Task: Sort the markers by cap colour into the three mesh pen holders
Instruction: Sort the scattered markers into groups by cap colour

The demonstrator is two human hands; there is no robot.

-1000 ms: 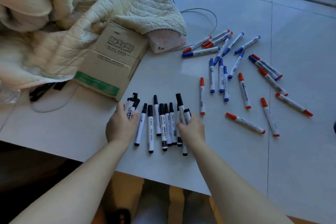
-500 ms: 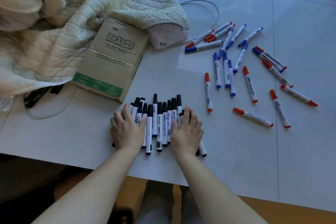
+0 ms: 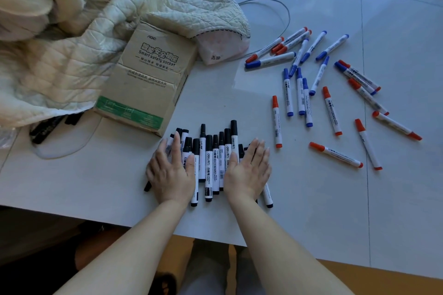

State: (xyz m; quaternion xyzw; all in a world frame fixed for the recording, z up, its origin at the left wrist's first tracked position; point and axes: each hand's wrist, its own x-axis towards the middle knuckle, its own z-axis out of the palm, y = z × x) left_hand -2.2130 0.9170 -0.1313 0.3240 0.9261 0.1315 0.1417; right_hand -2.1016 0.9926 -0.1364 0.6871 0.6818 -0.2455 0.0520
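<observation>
**Black markers squared up, both hands flat on the row**

Hands shifted little since half a second ago: both were already flat on the black set; a full second back they were curled at its two ends, pulling stragglers in. Row now tighter, caps pointing away.

Left hand [image 3: 171,172] and right hand [image 3: 248,170] each lie palm-down, fingers straight, pressing the ends of the black-capped markers [image 3: 211,163] near the front edge of the bench [image 3: 72,175]. Neither grip is clenched round anything.

Handling, my read: light, stiff plastic barrels, smooth and round, so they'll roll. Best gathered as a bundle, gripped mid-barrel.

Farther right: red-capped markers [image 3: 335,154] scattered, blue-capped markers [image 3: 298,93] mixed with more red beyond. Not sorted yet.

Behind the row: cardboard socket box [image 3: 148,74], quilted blanket [image 3: 96,19], thin cable [image 3: 286,11]. No mesh holders in view.
</observation>
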